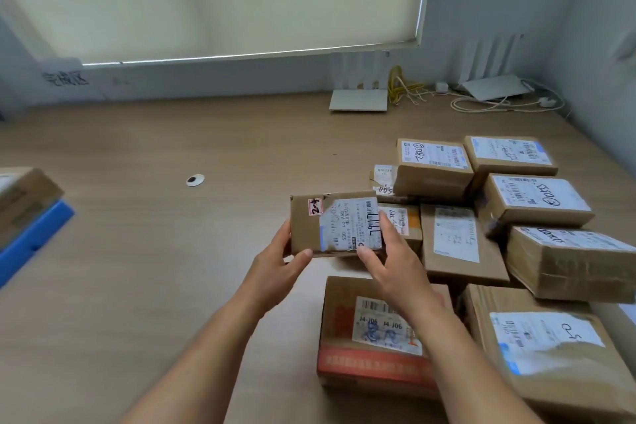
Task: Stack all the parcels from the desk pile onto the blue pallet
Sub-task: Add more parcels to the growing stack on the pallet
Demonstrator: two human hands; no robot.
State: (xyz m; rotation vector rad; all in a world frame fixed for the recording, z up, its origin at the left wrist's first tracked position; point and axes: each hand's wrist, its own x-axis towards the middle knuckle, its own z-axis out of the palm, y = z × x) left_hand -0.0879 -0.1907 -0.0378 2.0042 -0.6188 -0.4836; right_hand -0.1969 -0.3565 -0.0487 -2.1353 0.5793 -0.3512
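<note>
I hold a small brown parcel (332, 222) with a white label and a red "2-4" sticker above the desk, at the left edge of the pile. My left hand (278, 263) grips its lower left corner. My right hand (392, 260) grips its lower right side, thumb on the label. The desk pile (499, 237) of several cardboard parcels lies at the right. The blue pallet (32, 241) shows at the far left edge, with a brown parcel (20, 198) on it.
The wooden desk (172, 251) stretches between pile and pallet. A round grommet (195, 180) sits in its surface. White routers (358, 100) and loose cables (499, 101) lie along the back wall under a window blind.
</note>
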